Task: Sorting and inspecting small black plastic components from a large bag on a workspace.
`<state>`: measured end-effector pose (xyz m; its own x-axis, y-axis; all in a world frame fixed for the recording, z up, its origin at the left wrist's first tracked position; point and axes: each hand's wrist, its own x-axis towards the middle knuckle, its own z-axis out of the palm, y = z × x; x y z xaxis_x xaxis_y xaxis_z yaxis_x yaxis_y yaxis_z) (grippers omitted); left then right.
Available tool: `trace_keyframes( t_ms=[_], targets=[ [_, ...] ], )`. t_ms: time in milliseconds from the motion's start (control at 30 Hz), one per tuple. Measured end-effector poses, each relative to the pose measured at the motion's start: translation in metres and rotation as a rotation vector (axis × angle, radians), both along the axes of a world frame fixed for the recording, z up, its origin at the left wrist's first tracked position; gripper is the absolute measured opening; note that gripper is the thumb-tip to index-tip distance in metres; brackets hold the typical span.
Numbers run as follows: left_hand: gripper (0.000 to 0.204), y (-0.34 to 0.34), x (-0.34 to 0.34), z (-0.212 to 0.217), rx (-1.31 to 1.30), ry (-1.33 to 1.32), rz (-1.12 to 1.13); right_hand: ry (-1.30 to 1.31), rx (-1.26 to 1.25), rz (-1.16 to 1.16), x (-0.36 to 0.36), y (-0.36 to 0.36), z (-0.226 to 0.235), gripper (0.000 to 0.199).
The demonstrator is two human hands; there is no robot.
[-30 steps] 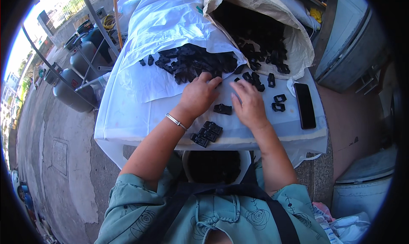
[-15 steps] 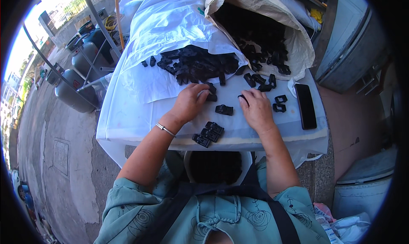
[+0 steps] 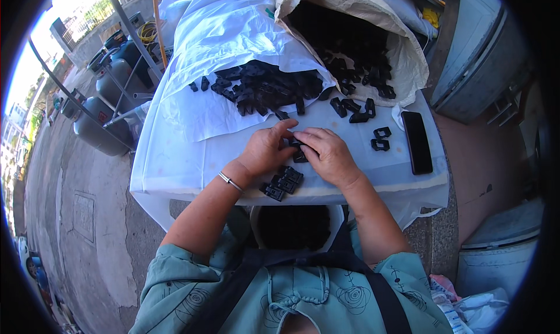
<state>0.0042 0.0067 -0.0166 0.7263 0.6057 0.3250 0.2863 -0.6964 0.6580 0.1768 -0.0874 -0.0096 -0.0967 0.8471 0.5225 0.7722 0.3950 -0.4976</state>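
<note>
My left hand (image 3: 263, 151) and my right hand (image 3: 330, 159) meet over the middle of the table. Between them are small black plastic parts (image 3: 300, 156), partly covered by the fingers. Both hands are closed on these, the right fingertips pressing from above and the left thumb and fingers gripping from the side. Just nearer to me, several joined-looking black plastic pieces (image 3: 282, 183) lie in a cluster. Beyond my left fingers, a large heap of similar black parts (image 3: 262, 86) spills from a white sack (image 3: 224, 34).
A beige woven sack (image 3: 411, 60) of black pieces lies open at the far right. Loose black parts (image 3: 353, 108), small black frames (image 3: 381, 139) and a phone (image 3: 416, 141) lie on the right. A white bucket (image 3: 255, 226) of dark contents stands below the table edge. Grey gas cylinders (image 3: 99, 127) stand left.
My right hand has moved left with a small black part and joined my left hand. My left hand has come slightly nearer, over the piece that lay alone mid-table.
</note>
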Motion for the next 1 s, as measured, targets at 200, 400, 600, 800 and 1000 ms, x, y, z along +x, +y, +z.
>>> trace_keyframes(
  t_ms=[200,400,600,800,1000],
  targets=[
    [0.06,0.004,-0.001,0.0,-0.021,0.038,-0.031,-0.006,-0.037,-0.04,-0.001,-0.001,-0.004,0.031],
    [0.056,0.001,-0.002,0.006,-0.032,0.026,-0.018,-0.058,-0.102,-0.053,0.0,-0.003,-0.001,0.032],
    [0.039,0.008,-0.012,0.021,-0.069,0.051,-0.004,-0.27,-0.02,-0.162,-0.006,-0.014,-0.01,0.034],
    [0.027,0.035,0.004,0.006,0.377,-0.003,0.138,-0.195,-0.031,-0.223,0.008,-0.01,0.003,0.031],
    [0.016,0.024,0.005,0.005,0.167,0.057,0.065,-0.408,-0.069,-0.756,0.079,0.004,-0.009,0.027]
  ],
)
